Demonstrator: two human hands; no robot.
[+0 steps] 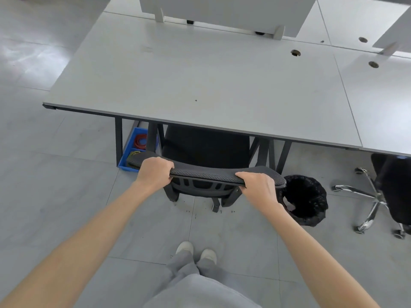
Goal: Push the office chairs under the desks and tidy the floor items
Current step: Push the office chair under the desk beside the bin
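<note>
A black mesh office chair [204, 150] stands in front of me with its seat tucked under the white desk [200, 81]. My left hand [153, 172] grips the left end of the chair's top backrest edge. My right hand [259, 187] grips the right end of the same edge. A blue tray [131, 150] holding red rings and dark bands lies on the floor under the desk's left side, partly hidden by the backrest. A black bin [304, 200] with a black liner stands on the floor just right of the chair.
A second black chair [391, 192] with a chrome wheeled base stands at the right, partly under the neighbouring desk [382, 107]. White divider panels [222, 12] stand along the desk's far edge. Grey tiled floor [55, 174] spreads to the left and behind me.
</note>
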